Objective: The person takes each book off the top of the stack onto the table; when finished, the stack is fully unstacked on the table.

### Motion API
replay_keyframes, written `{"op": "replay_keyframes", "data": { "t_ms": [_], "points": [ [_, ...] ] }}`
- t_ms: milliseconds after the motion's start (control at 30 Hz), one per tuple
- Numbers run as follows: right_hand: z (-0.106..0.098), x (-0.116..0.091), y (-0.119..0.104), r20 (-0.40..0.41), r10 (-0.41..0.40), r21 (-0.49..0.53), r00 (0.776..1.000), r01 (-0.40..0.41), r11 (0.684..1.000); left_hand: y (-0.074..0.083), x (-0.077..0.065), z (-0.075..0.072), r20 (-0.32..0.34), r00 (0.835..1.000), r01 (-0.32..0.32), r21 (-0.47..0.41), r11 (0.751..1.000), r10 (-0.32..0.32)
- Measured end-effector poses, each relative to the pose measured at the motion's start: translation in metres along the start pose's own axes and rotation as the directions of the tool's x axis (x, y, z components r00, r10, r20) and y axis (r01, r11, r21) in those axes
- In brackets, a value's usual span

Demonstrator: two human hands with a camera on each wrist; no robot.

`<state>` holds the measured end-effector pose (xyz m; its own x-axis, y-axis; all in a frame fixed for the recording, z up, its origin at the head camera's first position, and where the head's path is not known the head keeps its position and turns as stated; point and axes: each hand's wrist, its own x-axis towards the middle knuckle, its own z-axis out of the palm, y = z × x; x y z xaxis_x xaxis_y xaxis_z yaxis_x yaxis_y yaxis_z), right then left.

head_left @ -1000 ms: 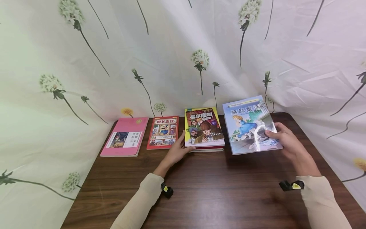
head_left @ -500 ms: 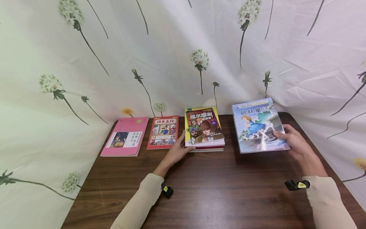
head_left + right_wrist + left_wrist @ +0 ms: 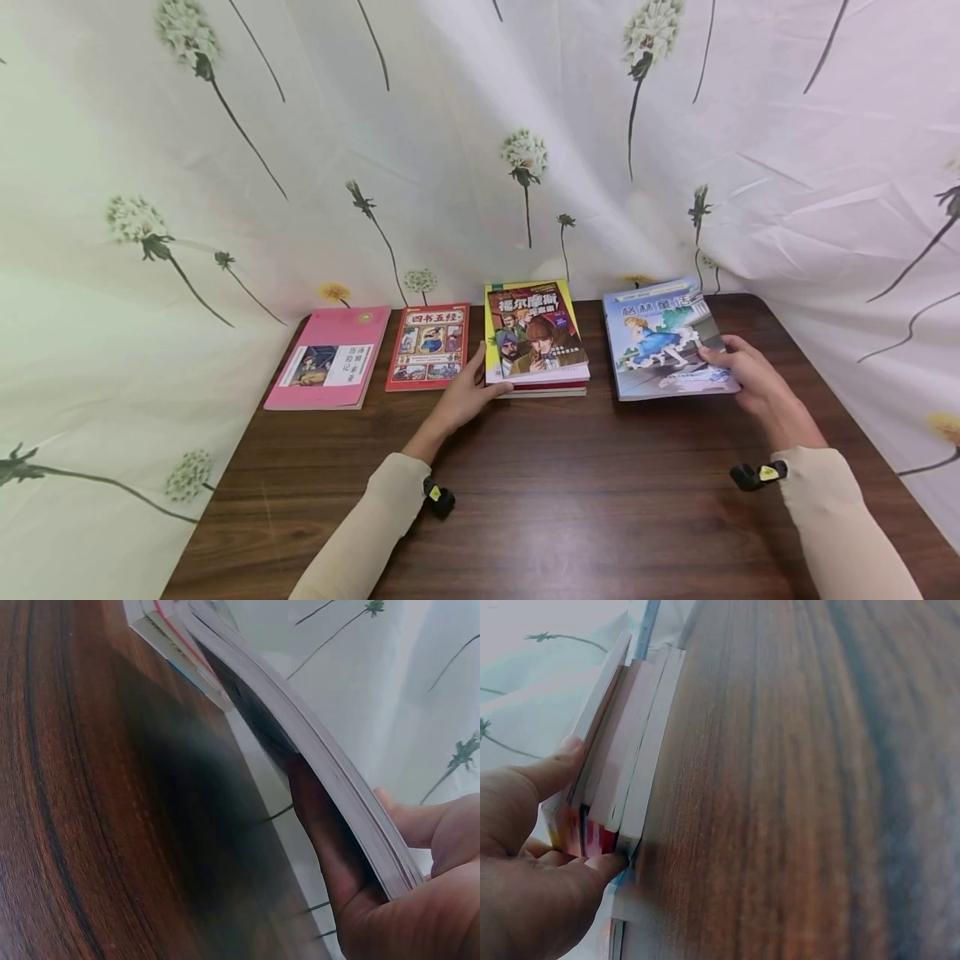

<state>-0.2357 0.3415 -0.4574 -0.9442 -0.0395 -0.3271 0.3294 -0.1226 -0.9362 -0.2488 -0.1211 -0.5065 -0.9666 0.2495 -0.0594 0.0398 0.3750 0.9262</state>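
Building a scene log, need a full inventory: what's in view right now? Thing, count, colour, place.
table: 1, dark brown, below everything
backdrop: 1, white with floral print, behind
pink book: 1, pink, far left
red book: 1, red, beside the pink one
stack of books: 1, yellow and brown on top, centre; book count unclear
blue book: 1, blue, right
wrist devices: 2, black with yellow marks, at cuffs
sleeves: 2, cream, both forearms
left hand: 1, bare, gripping stack
right hand: 1, bare, holding blue book
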Motion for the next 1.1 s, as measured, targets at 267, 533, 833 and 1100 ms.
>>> {"op": "replay_keyframes", "data": {
  "t_ms": [267,533,833,1100],
  "points": [
    [0.007,0.016,0.007,-0.012,0.025,-0.022,1.0,-0.025,0.999,0.0,-0.001,-0.002,0.005,1.0,-0.007,-0.001,1.0,0.007],
    [0.014,0.028,0.011,-0.039,0.045,-0.043,0.998,-0.046,0.998,0.002,-0.001,-0.001,0.004,1.0,0.004,0.008,1.0,-0.004],
    [0.017,0.035,0.014,-0.113,-0.005,-0.35,0.994,-0.035,0.936,0.004,-0.001,0.0,0.005,1.0,0.009,0.013,1.0,-0.009],
    [0.02,0.033,0.016,-0.147,-0.17,-0.803,0.974,-0.017,0.596,0.004,-0.001,-0.001,0.012,1.0,0.006,0.0,1.0,-0.006]
  ]
}}
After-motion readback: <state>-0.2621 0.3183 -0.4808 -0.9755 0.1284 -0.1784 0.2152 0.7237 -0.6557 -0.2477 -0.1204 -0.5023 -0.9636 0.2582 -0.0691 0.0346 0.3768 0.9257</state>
